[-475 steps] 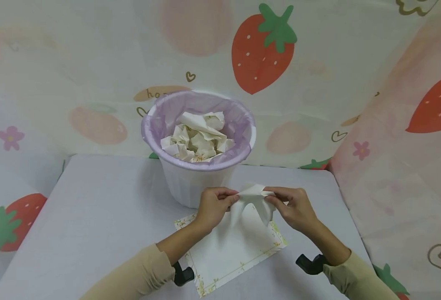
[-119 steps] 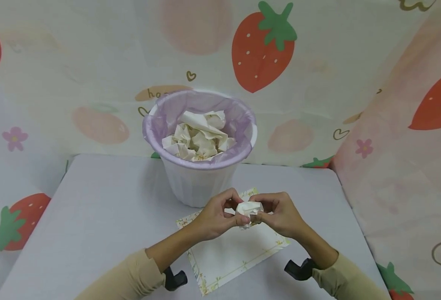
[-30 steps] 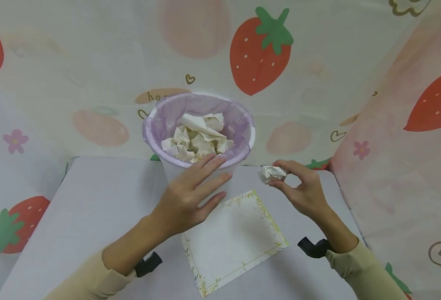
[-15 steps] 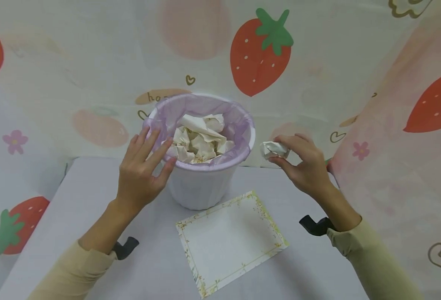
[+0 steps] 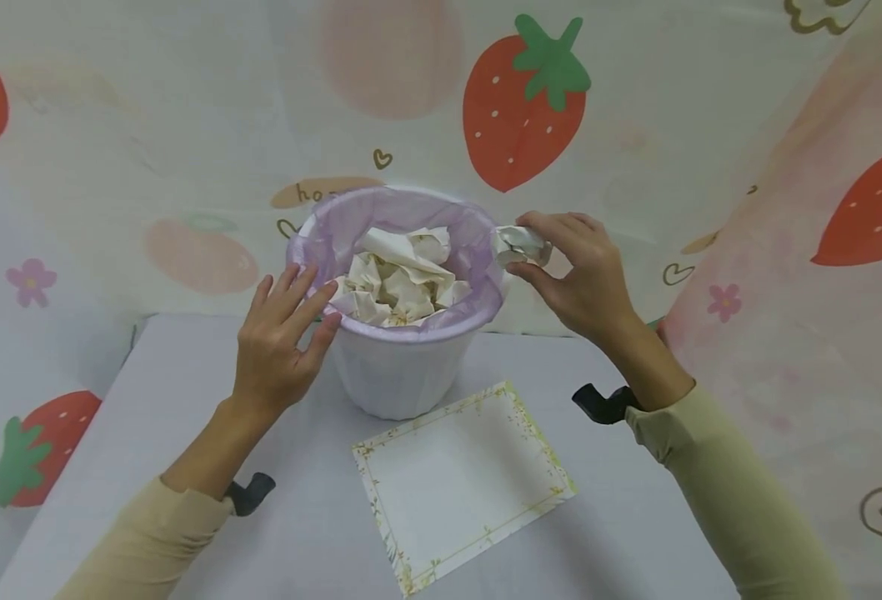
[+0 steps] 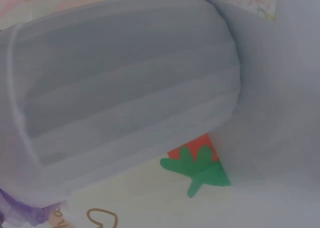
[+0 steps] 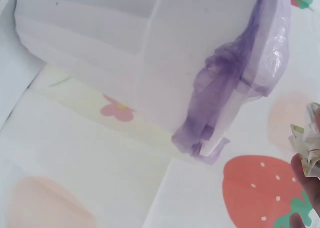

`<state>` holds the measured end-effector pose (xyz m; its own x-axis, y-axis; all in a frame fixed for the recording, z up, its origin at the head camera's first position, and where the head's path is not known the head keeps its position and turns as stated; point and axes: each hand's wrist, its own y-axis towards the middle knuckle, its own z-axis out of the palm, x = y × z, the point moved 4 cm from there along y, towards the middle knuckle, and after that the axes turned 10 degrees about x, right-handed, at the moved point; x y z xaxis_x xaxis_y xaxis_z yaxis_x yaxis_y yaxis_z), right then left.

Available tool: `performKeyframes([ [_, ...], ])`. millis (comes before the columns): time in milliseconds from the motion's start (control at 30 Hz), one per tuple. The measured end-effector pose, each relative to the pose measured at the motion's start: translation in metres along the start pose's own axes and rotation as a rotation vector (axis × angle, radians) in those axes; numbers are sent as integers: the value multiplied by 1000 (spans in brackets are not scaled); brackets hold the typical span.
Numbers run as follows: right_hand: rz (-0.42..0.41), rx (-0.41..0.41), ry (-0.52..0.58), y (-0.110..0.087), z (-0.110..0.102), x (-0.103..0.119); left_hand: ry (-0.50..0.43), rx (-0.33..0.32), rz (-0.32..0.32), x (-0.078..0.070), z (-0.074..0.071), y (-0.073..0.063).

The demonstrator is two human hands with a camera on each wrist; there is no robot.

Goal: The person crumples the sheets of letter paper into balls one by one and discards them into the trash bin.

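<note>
And here we have the crumpled paper ball (image 5: 522, 246), right of centre in the frame's upper half, by the right rim of the bin (image 5: 403, 375)! We judge it feather-light, creased but squashable, hardly slippery; a light hold round its middle should do. The right hand (image 5: 579, 271) pinches it, forearm slanting from lower right. Left of centre, the left hand (image 5: 279, 337) holds nothing, fingers extended beside the bin.

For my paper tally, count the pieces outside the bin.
2 visible: a crumpled paper pinched in the right hand near the bin, and a flat bordered sheet on the table in front of the bin. Further sheets could be hidden beneath the flat one.
</note>
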<state>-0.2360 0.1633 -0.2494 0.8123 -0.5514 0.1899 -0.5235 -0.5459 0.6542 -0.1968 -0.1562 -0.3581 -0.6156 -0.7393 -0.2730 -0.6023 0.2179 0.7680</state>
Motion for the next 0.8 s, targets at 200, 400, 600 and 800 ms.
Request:
performKeyframes([
  [200, 22, 25, 55, 22, 12, 4, -35, -37, -11, 0, 3, -1],
  [400, 22, 112, 96, 43, 28, 13, -33, -42, -26, 2, 6, -2],
  [600, 118, 328, 87, 61, 47, 26, -31, -50, -33, 2, 7, -3],
  [800, 160, 410, 41, 75, 68, 34, -31, -50, -35, 1, 6, -3],
])
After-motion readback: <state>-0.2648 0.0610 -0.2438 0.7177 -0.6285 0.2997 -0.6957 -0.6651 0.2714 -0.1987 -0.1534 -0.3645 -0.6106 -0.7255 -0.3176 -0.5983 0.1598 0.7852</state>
